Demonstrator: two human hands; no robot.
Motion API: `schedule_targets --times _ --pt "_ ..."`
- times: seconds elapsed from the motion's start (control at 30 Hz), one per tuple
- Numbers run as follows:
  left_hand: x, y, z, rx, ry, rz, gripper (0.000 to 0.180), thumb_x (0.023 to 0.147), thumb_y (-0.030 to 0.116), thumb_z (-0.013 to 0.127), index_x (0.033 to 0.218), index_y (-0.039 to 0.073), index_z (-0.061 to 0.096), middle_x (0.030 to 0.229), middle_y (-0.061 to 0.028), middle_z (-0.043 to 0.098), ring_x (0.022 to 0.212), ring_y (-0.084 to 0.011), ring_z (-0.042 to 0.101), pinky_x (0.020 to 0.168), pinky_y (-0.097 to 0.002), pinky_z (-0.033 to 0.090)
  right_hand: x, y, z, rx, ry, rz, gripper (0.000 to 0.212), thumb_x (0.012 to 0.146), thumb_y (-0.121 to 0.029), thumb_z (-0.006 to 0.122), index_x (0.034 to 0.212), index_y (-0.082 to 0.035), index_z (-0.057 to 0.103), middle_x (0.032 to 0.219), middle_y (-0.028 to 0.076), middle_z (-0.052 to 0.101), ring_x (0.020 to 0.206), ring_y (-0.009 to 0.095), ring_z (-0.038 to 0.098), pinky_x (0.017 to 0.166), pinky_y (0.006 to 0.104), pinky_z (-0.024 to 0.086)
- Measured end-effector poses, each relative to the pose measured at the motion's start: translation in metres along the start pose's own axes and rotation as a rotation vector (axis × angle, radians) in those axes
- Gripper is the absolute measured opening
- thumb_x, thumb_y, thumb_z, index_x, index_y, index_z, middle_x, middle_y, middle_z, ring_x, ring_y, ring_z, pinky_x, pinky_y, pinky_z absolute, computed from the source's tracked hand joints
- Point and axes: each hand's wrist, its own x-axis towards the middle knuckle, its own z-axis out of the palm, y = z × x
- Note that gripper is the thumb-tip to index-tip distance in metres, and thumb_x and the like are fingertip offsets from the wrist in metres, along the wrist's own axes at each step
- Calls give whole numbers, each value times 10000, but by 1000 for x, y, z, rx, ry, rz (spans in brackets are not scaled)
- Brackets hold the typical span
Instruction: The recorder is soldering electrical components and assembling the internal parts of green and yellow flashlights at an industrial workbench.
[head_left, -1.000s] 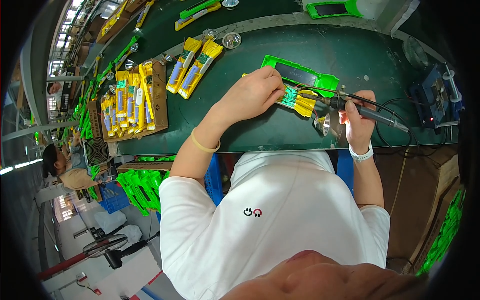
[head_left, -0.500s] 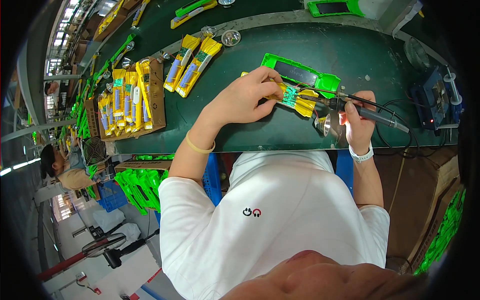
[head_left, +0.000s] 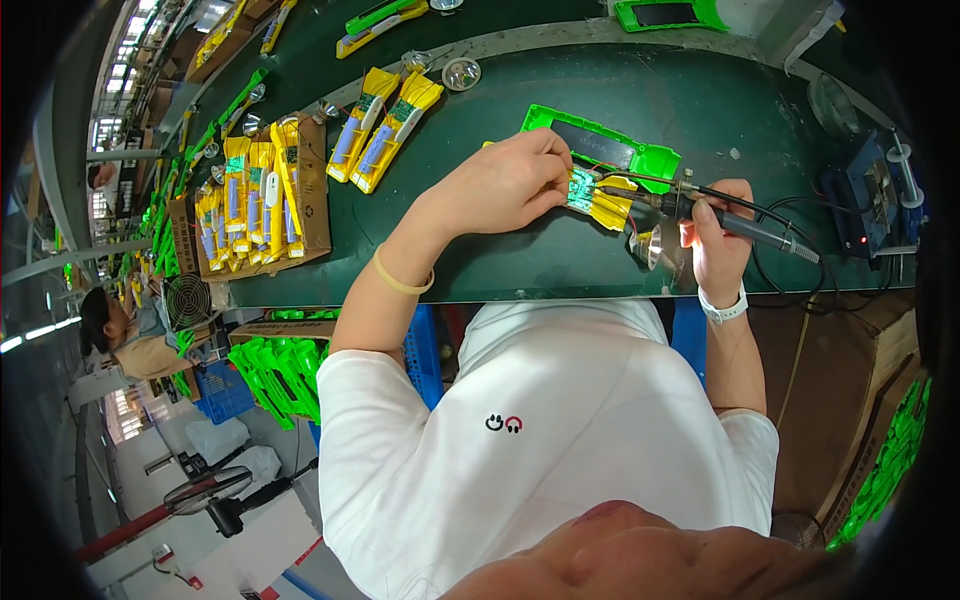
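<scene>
My right hand (head_left: 722,245) is closed round a soldering iron (head_left: 752,228), its tip pointing left to a green circuit board (head_left: 581,188). The board lies on a yellow lamp housing (head_left: 611,209), flat on the bench. My left hand (head_left: 508,187) lies over the housing's left part, fingers bent and pinched together at the board's edge; what they pinch is hidden. Just behind, a bright green shell (head_left: 655,163) with a dark panel touches or nearly touches the housing. A round silver reflector (head_left: 652,248) sits by the housing's right end, below the iron.
Two yellow housings with purple cells (head_left: 385,145) lie on the green bench to the left, near a loose reflector (head_left: 461,75). A carton (head_left: 316,190) holds several more. At right stands a blue soldering station (head_left: 858,205) with looping black cable. Another person (head_left: 150,350) sits far left.
My left fingers have shifted slightly right and drawn closer together by the board. The right hand and the iron have hardly moved.
</scene>
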Motion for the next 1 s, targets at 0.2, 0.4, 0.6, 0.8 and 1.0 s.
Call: schedule_targets --times 0.2,0.4,0.6,0.8,1.0 --pt "2 -3 10 70 111 5 86 748 77 616 784 25 557 872 -93 542 808 -262 542 692 -336 458 -1 -3 0 -19 0 -10 168 822 -82 565 927 -42 441 761 33 528 579 78 510 505 190 414" --pt "1 1 16 115 173 4 82 749 71 612 770 26 546 843 -87 534 792 -263 537 685 -338 459 -1 -2 -3 -23 -15 -7 168 823 -83 564 929 -39 441 746 39 530 559 81 508 489 188 411" --pt "4 -2 15 134 143 -11 75 747 63 612 770 26 551 844 -88 537 787 -258 538 685 -335 460 -2 -1 -1 -8 11 -17 173 820 -81 570 924 -38 439 765 43 537 555 75 502 474 185 410" --pt "0 -3 16 106 168 15 87 739 63 617 792 30 557 852 -91 545 796 -262 539 692 -338 456 -2 -1 -1 -19 -51 0 221 811 -65 604 922 -37 415 720 20 500 572 41 464 504 172 383" --pt "-6 -3 22 115 289 78 94 738 69 623 801 41 560 863 -88 554 804 -255 547 696 -343 455 -5 4 -8 -184 -105 -110 239 789 -85 624 892 -30 416 768 28 501 632 56 455 550 194 386"
